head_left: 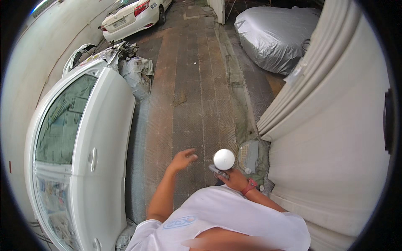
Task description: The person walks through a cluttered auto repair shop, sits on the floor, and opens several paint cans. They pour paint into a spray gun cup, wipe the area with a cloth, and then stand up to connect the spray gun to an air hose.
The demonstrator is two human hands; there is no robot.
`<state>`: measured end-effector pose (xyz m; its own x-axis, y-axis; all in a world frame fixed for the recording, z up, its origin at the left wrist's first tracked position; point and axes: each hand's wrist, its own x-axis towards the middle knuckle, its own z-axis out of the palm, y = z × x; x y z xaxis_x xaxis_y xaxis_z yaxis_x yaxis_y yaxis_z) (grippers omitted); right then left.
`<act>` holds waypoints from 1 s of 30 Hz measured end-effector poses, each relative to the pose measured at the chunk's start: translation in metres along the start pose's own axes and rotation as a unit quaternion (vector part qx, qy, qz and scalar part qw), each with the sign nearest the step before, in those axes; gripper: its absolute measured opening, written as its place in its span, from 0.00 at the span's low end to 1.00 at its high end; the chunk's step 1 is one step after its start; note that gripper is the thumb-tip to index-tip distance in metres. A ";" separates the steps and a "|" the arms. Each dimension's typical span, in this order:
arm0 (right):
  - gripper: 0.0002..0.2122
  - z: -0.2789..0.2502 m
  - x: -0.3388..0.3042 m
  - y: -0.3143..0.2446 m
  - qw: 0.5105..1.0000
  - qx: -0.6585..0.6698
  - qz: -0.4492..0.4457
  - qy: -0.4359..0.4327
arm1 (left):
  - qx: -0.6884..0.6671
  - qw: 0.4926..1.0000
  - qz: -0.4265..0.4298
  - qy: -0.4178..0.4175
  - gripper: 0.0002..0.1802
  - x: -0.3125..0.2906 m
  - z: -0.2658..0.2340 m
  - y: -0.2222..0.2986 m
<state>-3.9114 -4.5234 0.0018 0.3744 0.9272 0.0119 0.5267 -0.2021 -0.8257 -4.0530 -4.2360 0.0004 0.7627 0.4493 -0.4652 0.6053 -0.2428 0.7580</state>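
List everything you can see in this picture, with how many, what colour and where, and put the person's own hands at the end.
car door: one, white, window masked with newspaper, left.
parked car: one, white, top left.
covered car: one, silver-grey cover, top right.
masking paper bundle: one, grey-white, ahead of the door.
paved floor: reddish-grey, centre.
white panels: pale, right side.
spray tool: one, round white cup on top, grey body, centre.
wristband: one, red, right wrist.
left hand: empty, fingers spread, raised.
right hand: gripping the spray tool.
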 end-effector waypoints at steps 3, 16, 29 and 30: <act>0.18 -0.065 0.099 0.041 0.999 0.015 0.030 0.013 | -0.042 0.968 -0.203 0.142 0.34 0.065 -0.024 -0.068; 0.22 -0.215 0.483 0.254 0.980 -0.105 0.122 0.120 | 0.010 0.873 -0.478 -0.101 0.33 0.209 -0.081 -0.207; 0.38 -0.236 0.697 0.420 0.860 -0.093 0.492 0.096 | -0.036 0.957 -0.153 0.243 0.29 0.802 -0.529 0.048; 0.38 -0.240 0.715 0.430 0.851 -0.077 0.514 0.076 | -0.029 0.960 -0.129 0.248 0.29 0.843 -0.555 0.058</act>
<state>-3.2336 -4.0229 -0.2094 0.7865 0.1853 -0.5892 -0.0501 -0.9317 -0.3598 -3.5014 -3.3941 -0.0938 0.3784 0.8452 -0.3773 0.7353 -0.0269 0.6772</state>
